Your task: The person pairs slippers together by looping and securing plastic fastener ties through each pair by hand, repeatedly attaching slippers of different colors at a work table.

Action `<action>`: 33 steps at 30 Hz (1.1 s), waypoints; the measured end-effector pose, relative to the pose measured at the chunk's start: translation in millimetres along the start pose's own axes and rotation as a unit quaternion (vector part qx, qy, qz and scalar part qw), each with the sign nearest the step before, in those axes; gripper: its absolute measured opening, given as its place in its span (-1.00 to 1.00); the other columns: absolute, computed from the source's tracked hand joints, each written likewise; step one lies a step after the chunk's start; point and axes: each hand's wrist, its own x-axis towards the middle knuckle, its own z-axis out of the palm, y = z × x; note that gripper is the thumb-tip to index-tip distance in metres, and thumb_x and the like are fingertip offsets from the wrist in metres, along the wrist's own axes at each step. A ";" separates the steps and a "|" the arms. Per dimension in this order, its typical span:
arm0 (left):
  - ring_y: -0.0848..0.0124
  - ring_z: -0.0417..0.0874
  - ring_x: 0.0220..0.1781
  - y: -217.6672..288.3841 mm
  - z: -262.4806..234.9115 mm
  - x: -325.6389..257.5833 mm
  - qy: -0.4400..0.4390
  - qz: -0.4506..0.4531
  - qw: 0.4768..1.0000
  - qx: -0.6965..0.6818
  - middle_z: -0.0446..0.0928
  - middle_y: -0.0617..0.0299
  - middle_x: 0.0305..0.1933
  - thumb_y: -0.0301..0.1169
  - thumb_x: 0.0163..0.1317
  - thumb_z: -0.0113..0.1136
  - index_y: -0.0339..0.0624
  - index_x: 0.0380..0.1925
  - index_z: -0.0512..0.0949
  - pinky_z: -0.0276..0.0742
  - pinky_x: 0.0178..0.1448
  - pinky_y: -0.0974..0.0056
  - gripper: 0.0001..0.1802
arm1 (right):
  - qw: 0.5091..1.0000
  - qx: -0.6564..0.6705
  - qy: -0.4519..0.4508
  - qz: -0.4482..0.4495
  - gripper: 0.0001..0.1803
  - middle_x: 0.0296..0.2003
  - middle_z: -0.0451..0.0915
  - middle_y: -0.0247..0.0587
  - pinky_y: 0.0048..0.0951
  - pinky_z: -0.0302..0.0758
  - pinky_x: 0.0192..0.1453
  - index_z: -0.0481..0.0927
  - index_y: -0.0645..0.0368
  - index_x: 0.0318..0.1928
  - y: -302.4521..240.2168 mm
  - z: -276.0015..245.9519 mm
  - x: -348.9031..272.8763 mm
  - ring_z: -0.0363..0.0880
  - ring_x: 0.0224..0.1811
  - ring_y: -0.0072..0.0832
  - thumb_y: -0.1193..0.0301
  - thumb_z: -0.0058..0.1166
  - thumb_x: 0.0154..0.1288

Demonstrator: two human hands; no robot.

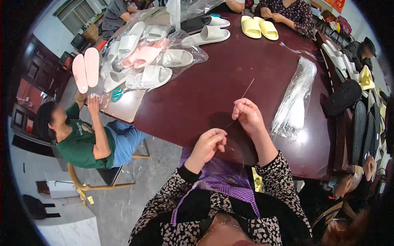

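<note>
A thin brown cord (249,87) runs between my two hands above the near edge of the dark red table (197,98). My right hand (248,116) pinches it between thumb and fingertips, and one end sticks up past that hand. Lower and to the left, my left hand (208,144) is closed on the same cord, with a short tail showing beside its fingers. Right of my right hand lies a long bundle of white strips (294,96) in clear plastic. A purple checked apron (223,176) covers my lap below the hands.
Grey and pink slippers (143,53) lie heaped in clear plastic at the far left, near teal scissors (117,94). Yellow slippers (259,28) sit at the far edge. More slippers (359,131) fill the right side. Co-workers sit around; one at left holds pink slippers (85,69).
</note>
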 end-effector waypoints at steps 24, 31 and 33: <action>0.16 0.48 -0.34 57.7 -34.7 -49.4 0.219 0.402 0.622 0.635 0.46 0.10 -0.42 -0.62 0.02 0.12 -0.29 -0.48 0.47 0.39 -0.22 0.19 -0.95 | 0.980 0.131 -0.135 0.057 -0.88 -0.69 0.31 -0.46 -0.51 0.26 -0.58 0.55 0.14 -0.29 -5.9 -1.8 -1.5 0.16 -0.76 -0.66 0.37 0.04 0.28; 0.13 0.47 -0.28 62.5 -55.6 -52.3 0.244 0.400 0.592 0.656 0.46 0.07 -0.38 -0.63 0.05 0.09 -0.32 -0.46 0.45 0.39 -0.17 0.17 -0.96 | 0.985 0.120 -0.104 0.060 -0.89 -0.73 0.26 -0.48 -0.56 0.18 -0.62 0.55 0.15 -0.30 -9.7 -6.5 -1.8 0.09 -0.78 -0.68 0.40 0.03 0.28; 0.12 0.47 -0.26 63.8 -59.0 -52.1 0.253 0.388 0.587 0.664 0.46 0.05 -0.36 -0.63 0.07 0.08 -0.32 -0.45 0.44 0.39 -0.16 0.17 -0.96 | 0.986 0.122 -0.097 0.061 -0.89 -0.73 0.26 -0.48 -0.56 0.18 -0.62 0.55 0.16 -0.30 -9.5 -7.5 -1.4 0.09 -0.78 -0.68 0.40 0.02 0.28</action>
